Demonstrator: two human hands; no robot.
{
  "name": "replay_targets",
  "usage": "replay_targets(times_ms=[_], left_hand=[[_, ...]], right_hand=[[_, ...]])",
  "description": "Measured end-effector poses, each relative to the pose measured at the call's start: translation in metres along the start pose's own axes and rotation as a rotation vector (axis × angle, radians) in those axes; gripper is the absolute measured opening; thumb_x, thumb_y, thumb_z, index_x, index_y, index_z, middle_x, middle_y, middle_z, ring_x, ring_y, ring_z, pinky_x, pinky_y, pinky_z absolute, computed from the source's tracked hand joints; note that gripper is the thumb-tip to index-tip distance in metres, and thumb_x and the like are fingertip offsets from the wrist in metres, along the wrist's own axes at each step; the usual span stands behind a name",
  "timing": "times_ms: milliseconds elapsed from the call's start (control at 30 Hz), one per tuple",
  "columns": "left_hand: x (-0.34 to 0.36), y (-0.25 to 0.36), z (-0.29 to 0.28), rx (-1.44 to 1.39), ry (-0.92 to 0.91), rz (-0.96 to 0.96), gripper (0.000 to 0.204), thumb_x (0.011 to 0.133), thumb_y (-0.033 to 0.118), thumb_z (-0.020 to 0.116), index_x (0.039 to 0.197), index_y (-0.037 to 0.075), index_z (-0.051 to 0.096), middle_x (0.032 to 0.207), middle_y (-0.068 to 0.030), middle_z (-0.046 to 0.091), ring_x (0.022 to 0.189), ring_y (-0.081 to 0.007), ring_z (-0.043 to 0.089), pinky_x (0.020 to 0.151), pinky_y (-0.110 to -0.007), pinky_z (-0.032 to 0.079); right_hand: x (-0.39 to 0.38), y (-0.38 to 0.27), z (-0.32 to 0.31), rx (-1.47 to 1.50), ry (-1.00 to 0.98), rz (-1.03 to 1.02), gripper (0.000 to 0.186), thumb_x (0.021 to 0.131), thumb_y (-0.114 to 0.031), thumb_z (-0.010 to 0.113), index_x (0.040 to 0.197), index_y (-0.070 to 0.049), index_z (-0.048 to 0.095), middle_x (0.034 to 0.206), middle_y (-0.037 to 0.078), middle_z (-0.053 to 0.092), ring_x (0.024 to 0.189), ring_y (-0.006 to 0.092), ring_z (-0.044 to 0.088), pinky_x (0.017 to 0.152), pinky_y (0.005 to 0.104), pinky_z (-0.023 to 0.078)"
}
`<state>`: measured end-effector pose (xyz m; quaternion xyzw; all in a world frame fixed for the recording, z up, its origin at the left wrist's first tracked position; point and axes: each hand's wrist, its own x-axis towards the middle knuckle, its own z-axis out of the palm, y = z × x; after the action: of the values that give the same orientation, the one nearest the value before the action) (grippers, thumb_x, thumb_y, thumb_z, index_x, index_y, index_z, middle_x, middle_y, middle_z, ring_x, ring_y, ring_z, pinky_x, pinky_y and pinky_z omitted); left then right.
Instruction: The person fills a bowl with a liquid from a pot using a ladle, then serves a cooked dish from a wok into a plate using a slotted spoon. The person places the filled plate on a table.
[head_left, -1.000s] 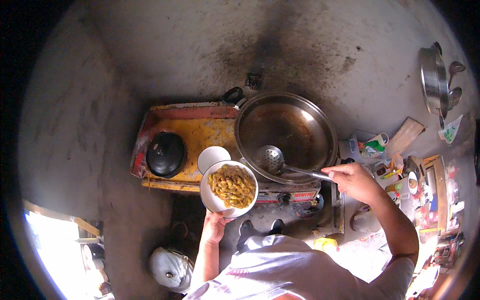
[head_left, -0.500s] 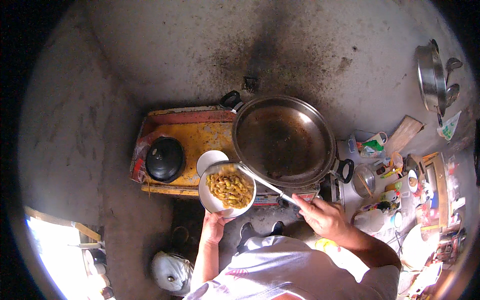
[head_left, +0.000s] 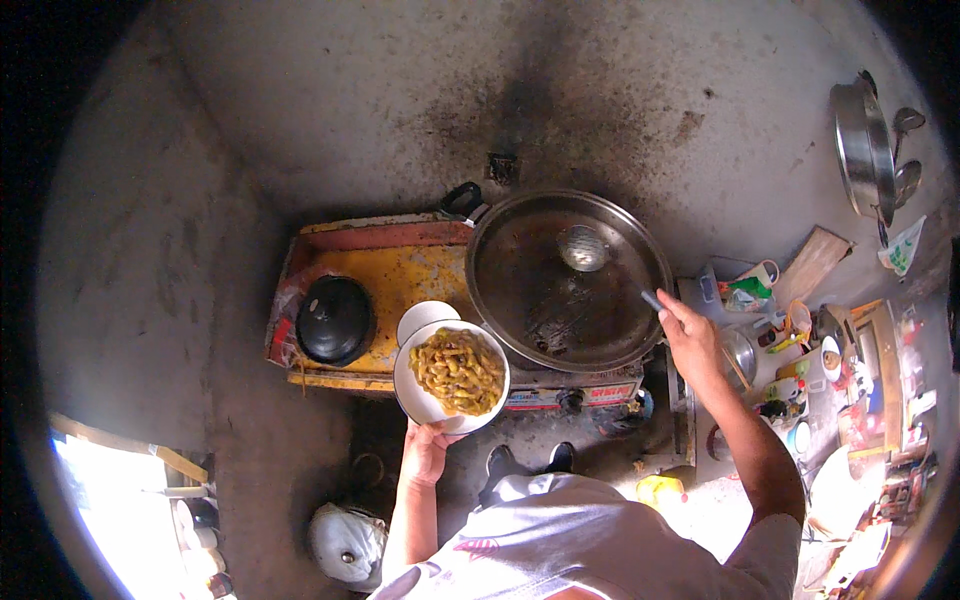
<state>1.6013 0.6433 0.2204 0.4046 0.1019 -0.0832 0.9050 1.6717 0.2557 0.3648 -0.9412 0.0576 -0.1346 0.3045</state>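
Note:
My left hand (head_left: 425, 455) grips a white dish (head_left: 430, 408) from its near side. A heap of yellowish-brown cooked food (head_left: 458, 372) in chunky pieces fills much of it. Closed round a handle, my right hand (head_left: 692, 342) holds a ladle whose round metal head (head_left: 583, 248) is inside the wide steel wok (head_left: 545, 310). Brown residue and a few dark bits mark the wok's bottom. Partly covered by the dish, a smaller white bowl (head_left: 424, 313) shows just beyond it.
The wok stands on the right of a yellow, worn gas stove (head_left: 405, 275). A black lidded pot (head_left: 333, 320) sits at its left. At the right, a crowded counter holds a metal basin (head_left: 738, 358) and bottles; pans (head_left: 862, 150) and ladles hang on the wall.
My right hand has moved up and right, bringing the ladle from over the dish into the wok. The dish stays almost in place in my left hand.

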Motion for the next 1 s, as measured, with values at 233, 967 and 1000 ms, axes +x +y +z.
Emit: replay_targets(times_ms=[233,967,1000], left_hand=[[-0.004,-0.004,-0.004,-0.028,0.011,0.000,0.067,0.080,0.016,0.066,0.138,0.006,0.033,0.128,-0.0123,0.054,0.109,-0.0287,0.060,0.086,-0.045,0.056],[0.006,-0.002,-0.013,-0.007,-0.044,-0.057,0.068,0.080,0.016,0.066,0.139,0.007,0.032,0.127,-0.0109,0.054,0.110,-0.0285,0.060,0.086,-0.046,0.056],[0.005,-0.002,-0.013,-0.016,-0.032,-0.063,0.069,0.079,0.015,0.067,0.138,0.006,0.033,0.128,-0.0113,0.054,0.110,-0.0290,0.060,0.085,-0.046,0.056]], right_hand=[[-0.004,-0.024,0.005,0.024,-0.292,0.190,0.030,0.092,-0.027,0.058,0.115,-0.011,0.066,0.085,0.020,0.067,0.073,0.0271,0.066,0.070,0.0351,0.049],[-0.054,-0.058,-0.029,0.100,-0.060,-0.042,0.032,0.090,-0.016,0.062,0.122,-0.014,0.063,0.066,0.017,0.061,0.050,0.0181,0.055,0.053,0.0327,0.046],[-0.044,-0.054,-0.030,0.036,-0.056,0.019,0.030,0.091,-0.019,0.060,0.120,-0.013,0.064,0.064,0.019,0.059,0.049,0.0168,0.053,0.052,0.0321,0.045]])
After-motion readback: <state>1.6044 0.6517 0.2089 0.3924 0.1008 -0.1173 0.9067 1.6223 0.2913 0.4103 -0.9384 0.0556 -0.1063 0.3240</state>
